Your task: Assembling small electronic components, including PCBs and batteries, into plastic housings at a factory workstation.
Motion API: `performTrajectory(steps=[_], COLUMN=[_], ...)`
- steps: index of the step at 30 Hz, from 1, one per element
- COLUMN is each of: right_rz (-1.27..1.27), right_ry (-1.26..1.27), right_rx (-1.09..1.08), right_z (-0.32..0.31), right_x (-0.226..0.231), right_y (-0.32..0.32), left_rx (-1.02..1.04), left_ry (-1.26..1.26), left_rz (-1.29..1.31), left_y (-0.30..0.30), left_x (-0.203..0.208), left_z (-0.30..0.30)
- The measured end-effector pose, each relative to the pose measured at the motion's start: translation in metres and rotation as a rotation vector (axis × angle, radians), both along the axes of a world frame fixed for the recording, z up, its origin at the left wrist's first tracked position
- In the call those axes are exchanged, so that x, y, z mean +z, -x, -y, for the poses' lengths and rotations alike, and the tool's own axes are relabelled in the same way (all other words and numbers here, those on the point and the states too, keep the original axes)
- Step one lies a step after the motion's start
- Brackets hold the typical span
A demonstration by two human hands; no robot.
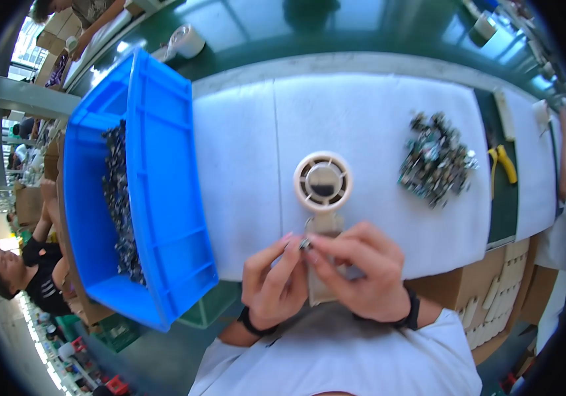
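A small silvery electronic component (305, 243) is held where the fingertips of both hands meet, above the handle of a cream handheld fan casing (323, 177), near its neck; whether handle and component touch cannot be told. Left hand (271, 280): thumb and forefinger brought together, component pinched from the left, other fingers curled. Right hand (370, 270): thumb and forefinger nearly closed, component gripped from the right; both hands about equally near. Component too small for its long axis or pointing direction to be made out. Fan casing laid on the white sheet (237, 152), round grilled head just beyond the fingertips and pointed away from the body, long axis running from body to far side, handle partly hidden between the hands. Well to the right, a loose heap of metallic parts (436, 162) is piled on the sheet; farther right, yellow-handled pliers (506, 165) are laid on a green strip (503, 208). To the left, a blue plastic bin (174, 185) is placed, small dark parts (121, 211) heaped inside. Beyond the sheet, a white tape roll (187, 41) is seen
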State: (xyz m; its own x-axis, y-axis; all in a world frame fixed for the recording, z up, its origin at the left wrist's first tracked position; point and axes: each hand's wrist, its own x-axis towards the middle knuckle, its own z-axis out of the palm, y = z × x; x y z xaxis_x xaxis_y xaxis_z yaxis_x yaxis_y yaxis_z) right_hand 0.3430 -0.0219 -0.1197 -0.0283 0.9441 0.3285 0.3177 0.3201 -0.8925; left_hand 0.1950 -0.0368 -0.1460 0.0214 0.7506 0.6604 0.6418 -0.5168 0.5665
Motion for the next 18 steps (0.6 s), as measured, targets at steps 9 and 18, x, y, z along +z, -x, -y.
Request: performTrajectory(steps=[9,18], right_rz=[0.351,0.598], right_ry=[-0.03,-0.185], right_rx=[0.377,0.432], right_z=[0.013,-0.023], right_x=[0.028,0.045], right_y=[-0.042,-0.028], left_rx=[0.003,0.074], left_ry=[0.084,0.018], left_rz=[0.053,0.206], left_y=[0.008,0.011], left_x=[0.005,0.002], left_z=[0.001,-0.013])
